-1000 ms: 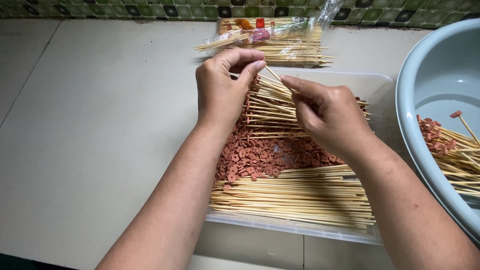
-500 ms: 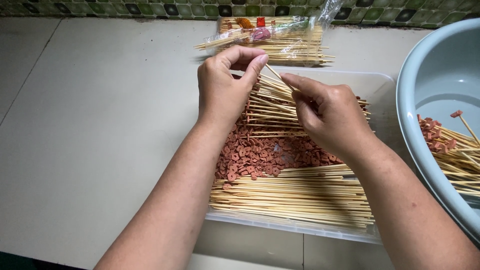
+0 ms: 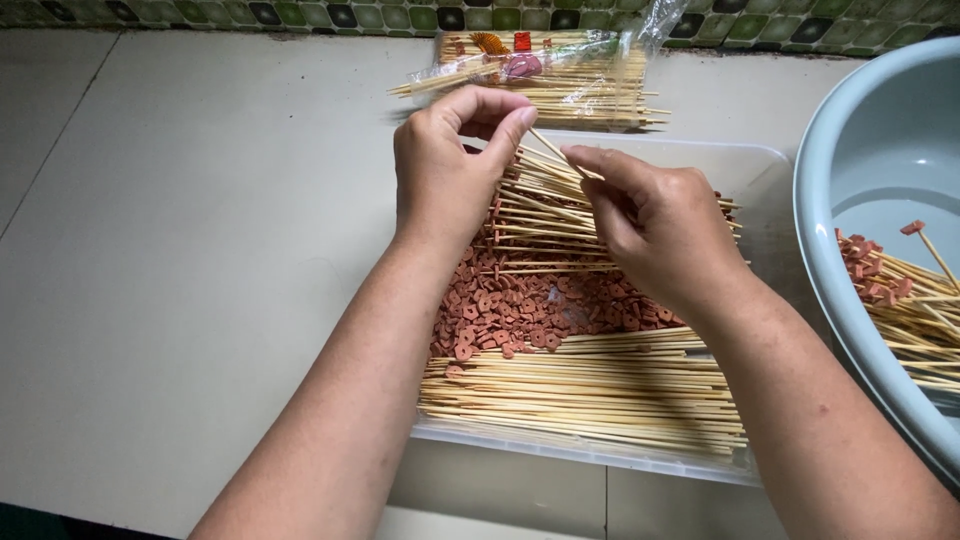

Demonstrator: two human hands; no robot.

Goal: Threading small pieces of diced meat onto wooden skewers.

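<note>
Now, on the far left, only a pale, flat countertop (image 3: 180, 250) is seen, with a strip of green and dark tiles (image 3: 230, 14) along the back edge. Next, the left hand (image 3: 450, 170) is held up over a clear plastic tray (image 3: 760, 170). Its thumb and first finger are pinched tight together at the tips; what is held there is too small to be made out. Just beside it, one thin wooden stick (image 3: 560, 152) is gripped by the pinched fingers of the right hand (image 3: 660, 225), and the stick's tip is pointed toward the left hand. Behind the hands, a clear plastic bag of sticks (image 3: 560, 70) is laid flat against the tiles, with a small red and orange label near its top. Inside the tray, small reddish-brown rings (image 3: 520, 310) are heaped in the middle, with loose sticks above them and a neat row of sticks (image 3: 590, 395) along the near side. On the far right, a pale blue basin (image 3: 850, 180) is seen, and sticks with reddish pieces on them (image 3: 900, 290) are rested in it.
</note>
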